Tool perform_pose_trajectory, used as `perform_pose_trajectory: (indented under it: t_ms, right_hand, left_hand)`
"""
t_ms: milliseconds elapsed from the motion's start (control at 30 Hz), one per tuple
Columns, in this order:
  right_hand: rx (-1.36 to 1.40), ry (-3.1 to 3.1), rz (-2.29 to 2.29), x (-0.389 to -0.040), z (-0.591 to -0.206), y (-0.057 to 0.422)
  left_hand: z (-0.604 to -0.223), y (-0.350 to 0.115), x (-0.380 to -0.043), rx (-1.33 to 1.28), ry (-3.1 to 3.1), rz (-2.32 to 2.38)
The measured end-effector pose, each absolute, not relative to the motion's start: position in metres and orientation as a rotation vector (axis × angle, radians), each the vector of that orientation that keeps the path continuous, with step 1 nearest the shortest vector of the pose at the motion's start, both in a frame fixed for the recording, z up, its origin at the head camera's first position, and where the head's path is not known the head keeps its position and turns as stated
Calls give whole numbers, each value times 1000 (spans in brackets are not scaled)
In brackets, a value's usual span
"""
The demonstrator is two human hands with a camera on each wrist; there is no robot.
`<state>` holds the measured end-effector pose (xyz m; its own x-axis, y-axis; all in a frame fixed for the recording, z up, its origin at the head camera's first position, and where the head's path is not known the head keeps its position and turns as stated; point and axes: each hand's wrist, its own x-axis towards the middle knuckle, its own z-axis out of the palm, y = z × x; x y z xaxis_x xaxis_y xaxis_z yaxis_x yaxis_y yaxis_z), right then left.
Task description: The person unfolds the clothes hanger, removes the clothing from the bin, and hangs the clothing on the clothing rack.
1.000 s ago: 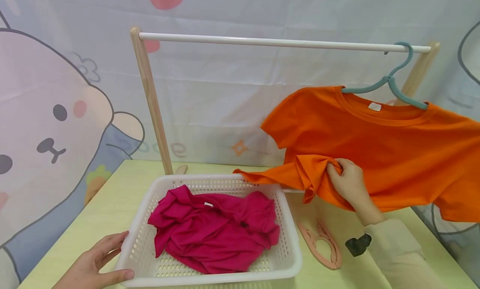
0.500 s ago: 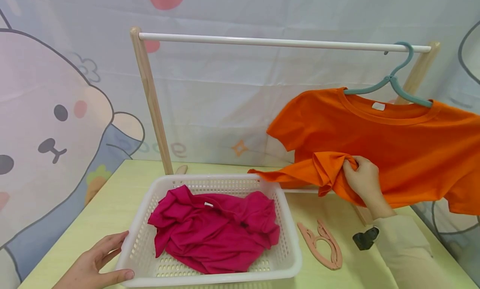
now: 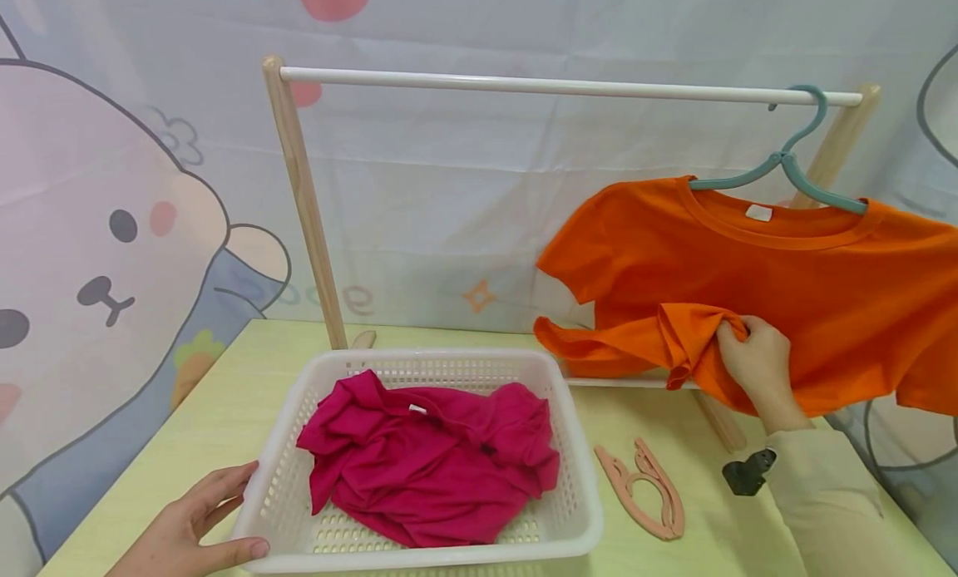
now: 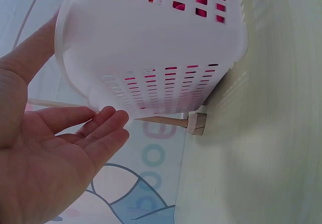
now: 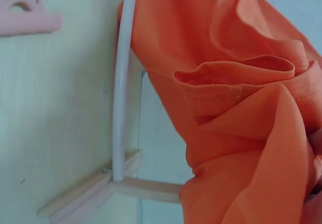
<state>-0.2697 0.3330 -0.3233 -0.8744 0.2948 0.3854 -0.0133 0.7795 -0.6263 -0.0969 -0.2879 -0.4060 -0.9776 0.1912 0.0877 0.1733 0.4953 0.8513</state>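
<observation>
Right hand [image 3: 756,362] grips shirt [image 3: 737,282] (low, seemingly).

The shirt [image 3: 748,269] at three o'clock is plain orange, its label [image 3: 759,213] white; the hanger [image 3: 784,158] at two o'clock is dull teal. At six o'clock, solid magenta cloth [image 3: 434,469] shows against a white basket [image 3: 419,556] patterned with small holes. The folding hanger [image 3: 627,492] near five o'clock is peach, the table [image 3: 232,419] pale yellow, the sleeve [image 3: 823,485] at four o'clock cream, the rail [image 3: 554,86] at twelve white. At nine o'clock the pale backdrop [image 3: 449,203] carries a printed bear [image 3: 60,178] with pink cheeks and blue clothing.
</observation>
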Motion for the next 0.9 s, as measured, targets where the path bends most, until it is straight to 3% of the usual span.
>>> perform_pose_trajectory:
  t_ms: [333, 900]
  right_hand:
    - [-286, -2563, 870, -268, -339, 351]
    - [-72, -2776, 731, -255, -391, 367]
  left_hand:
    - [-403, -287, -96, 302, 2687, 1519]
    - [-401, -286, -96, 282, 2690, 1509]
